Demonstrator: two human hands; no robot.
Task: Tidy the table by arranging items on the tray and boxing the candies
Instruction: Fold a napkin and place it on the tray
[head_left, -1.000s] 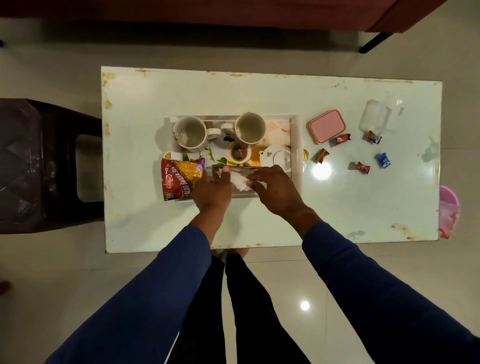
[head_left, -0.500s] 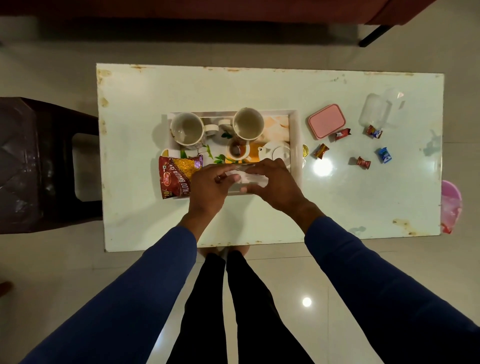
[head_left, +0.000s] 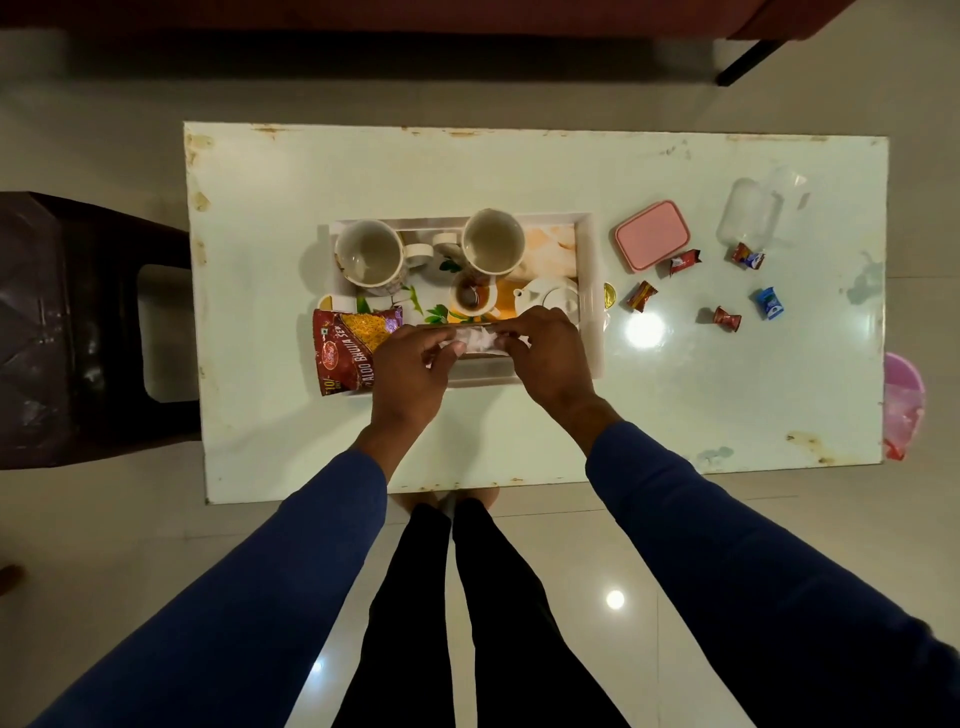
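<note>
Change: your two hands are drawing closer over the tray's near edge than a moment ago, the white crumpled tissue (head_left: 480, 340) now stretched between them.
Left hand (head_left: 410, 369): you are pinching the tissue's left end with curled fingers.
Right hand (head_left: 550, 353): you are pinching its right end beside the small white teapot (head_left: 553, 296).
Tray: the white rectangular floral tray (head_left: 592, 270) is holding two cream ceramic mugs (head_left: 369, 254) and the red snack packet (head_left: 348, 348) at its near left corner.
Candies: five wrapped candies (head_left: 642, 296) are lying loose towards the table's right edge, near the pink-lidded box (head_left: 652, 235).
Meaning: tray work is nearly ending; boxing the candies is not yet beginning.
</note>
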